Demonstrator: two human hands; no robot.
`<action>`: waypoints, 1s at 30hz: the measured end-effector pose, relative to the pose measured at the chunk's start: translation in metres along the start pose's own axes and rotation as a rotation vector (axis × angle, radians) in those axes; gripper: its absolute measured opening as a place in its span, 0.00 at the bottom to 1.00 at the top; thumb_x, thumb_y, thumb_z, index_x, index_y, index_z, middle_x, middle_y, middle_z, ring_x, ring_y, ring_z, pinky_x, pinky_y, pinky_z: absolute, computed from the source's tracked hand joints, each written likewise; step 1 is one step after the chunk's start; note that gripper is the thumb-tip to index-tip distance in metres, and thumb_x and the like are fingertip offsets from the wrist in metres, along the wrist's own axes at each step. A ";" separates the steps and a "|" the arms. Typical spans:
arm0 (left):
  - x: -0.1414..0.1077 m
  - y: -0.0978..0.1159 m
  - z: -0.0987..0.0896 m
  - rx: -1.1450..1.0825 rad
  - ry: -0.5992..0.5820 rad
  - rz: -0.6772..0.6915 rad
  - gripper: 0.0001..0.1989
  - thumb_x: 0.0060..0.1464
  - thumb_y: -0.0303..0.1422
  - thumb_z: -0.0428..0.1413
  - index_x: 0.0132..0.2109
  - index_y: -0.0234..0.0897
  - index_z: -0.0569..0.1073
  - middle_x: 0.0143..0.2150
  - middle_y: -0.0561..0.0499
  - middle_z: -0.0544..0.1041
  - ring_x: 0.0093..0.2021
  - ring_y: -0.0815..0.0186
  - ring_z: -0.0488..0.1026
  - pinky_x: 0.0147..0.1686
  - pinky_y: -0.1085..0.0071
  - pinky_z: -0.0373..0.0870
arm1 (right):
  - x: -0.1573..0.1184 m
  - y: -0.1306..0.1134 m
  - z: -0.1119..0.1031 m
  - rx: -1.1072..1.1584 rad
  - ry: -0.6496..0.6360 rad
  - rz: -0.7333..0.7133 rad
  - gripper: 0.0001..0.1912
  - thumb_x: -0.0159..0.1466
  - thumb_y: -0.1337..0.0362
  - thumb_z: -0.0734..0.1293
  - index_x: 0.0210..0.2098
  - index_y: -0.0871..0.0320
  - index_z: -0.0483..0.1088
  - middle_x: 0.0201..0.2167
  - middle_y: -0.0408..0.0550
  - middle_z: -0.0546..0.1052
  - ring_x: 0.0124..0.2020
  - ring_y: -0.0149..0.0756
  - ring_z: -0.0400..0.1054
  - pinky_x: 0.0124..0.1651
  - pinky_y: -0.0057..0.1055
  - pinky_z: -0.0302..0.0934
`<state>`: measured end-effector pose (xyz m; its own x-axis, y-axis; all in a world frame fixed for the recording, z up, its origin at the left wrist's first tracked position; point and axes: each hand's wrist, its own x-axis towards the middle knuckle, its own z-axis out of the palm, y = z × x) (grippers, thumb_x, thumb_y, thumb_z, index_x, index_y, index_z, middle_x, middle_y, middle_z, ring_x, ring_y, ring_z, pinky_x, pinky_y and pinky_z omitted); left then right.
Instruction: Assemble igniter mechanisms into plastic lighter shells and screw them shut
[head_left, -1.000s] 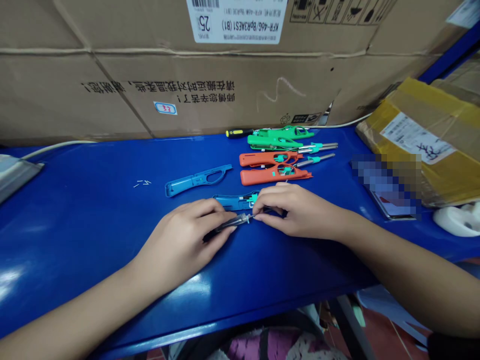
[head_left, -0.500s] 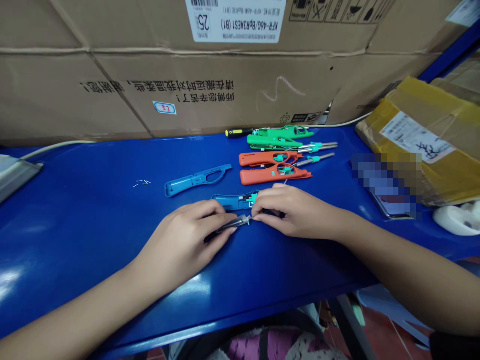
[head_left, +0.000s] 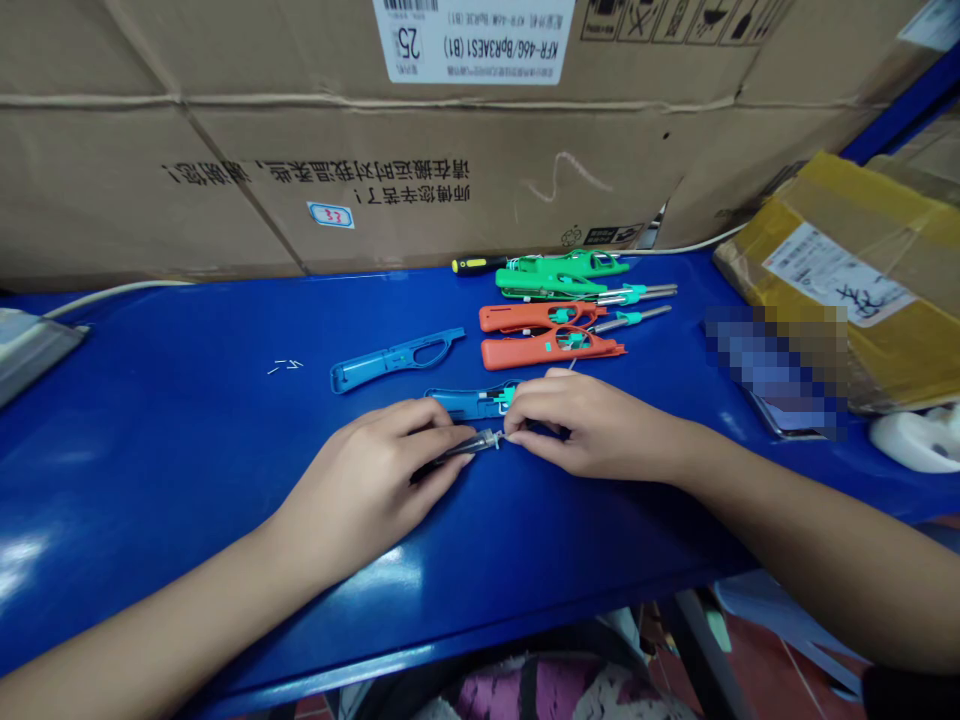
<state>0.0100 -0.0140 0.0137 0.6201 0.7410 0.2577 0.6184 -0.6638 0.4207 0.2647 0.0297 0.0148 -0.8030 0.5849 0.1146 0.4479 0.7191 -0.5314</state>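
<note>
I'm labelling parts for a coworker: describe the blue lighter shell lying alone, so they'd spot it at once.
On the blue workbench, in front of the cardboard carton, look left of the orange and green lighter bodies. The blue lighter shell lies alone there, slanted, its looped end to the right. Unlike the other blue shell by the right hand, it holds no green parts.
</note>
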 end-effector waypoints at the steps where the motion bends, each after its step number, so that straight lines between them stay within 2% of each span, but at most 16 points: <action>1: 0.000 -0.001 0.000 -0.001 0.007 0.001 0.12 0.65 0.31 0.55 0.53 0.39 0.78 0.40 0.48 0.76 0.39 0.63 0.75 0.39 0.67 0.73 | 0.000 0.000 0.000 0.007 0.012 -0.002 0.05 0.68 0.68 0.65 0.39 0.56 0.73 0.39 0.45 0.79 0.42 0.35 0.71 0.49 0.34 0.59; 5: 0.000 -0.002 0.000 0.017 0.047 0.011 0.12 0.66 0.31 0.55 0.54 0.39 0.77 0.43 0.48 0.76 0.41 0.63 0.75 0.41 0.66 0.74 | 0.000 -0.002 -0.002 0.018 0.064 -0.004 0.04 0.68 0.66 0.66 0.41 0.57 0.73 0.40 0.46 0.76 0.42 0.34 0.70 0.47 0.32 0.61; 11: 0.002 -0.009 0.002 0.078 0.128 0.068 0.12 0.65 0.30 0.57 0.54 0.38 0.77 0.44 0.47 0.77 0.43 0.62 0.74 0.43 0.65 0.74 | 0.003 0.000 -0.001 -0.068 0.131 0.016 0.07 0.67 0.63 0.67 0.44 0.58 0.73 0.43 0.50 0.71 0.44 0.38 0.67 0.48 0.35 0.62; 18: 0.007 -0.018 0.003 0.106 0.250 0.102 0.12 0.63 0.28 0.59 0.53 0.34 0.78 0.44 0.45 0.77 0.43 0.63 0.74 0.44 0.66 0.72 | 0.005 0.000 0.008 0.024 0.214 0.037 0.07 0.67 0.64 0.68 0.44 0.58 0.73 0.43 0.50 0.68 0.45 0.37 0.66 0.51 0.35 0.62; 24: 0.008 -0.022 0.004 0.093 0.241 0.134 0.12 0.62 0.28 0.60 0.53 0.35 0.78 0.43 0.46 0.77 0.43 0.63 0.73 0.43 0.66 0.71 | 0.008 -0.001 0.010 0.112 0.249 0.050 0.05 0.67 0.65 0.68 0.41 0.58 0.74 0.41 0.48 0.67 0.44 0.34 0.66 0.50 0.33 0.62; 30: 0.012 -0.025 0.009 0.049 0.222 0.115 0.11 0.63 0.29 0.59 0.52 0.36 0.78 0.43 0.47 0.77 0.43 0.63 0.72 0.44 0.65 0.71 | 0.011 0.000 0.013 0.118 0.274 0.075 0.06 0.69 0.66 0.66 0.39 0.60 0.75 0.39 0.48 0.68 0.42 0.35 0.66 0.49 0.35 0.62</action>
<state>0.0060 0.0101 -0.0014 0.5699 0.6610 0.4882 0.5762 -0.7450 0.3361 0.2507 0.0309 0.0051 -0.6263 0.7257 0.2847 0.4406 0.6308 -0.6388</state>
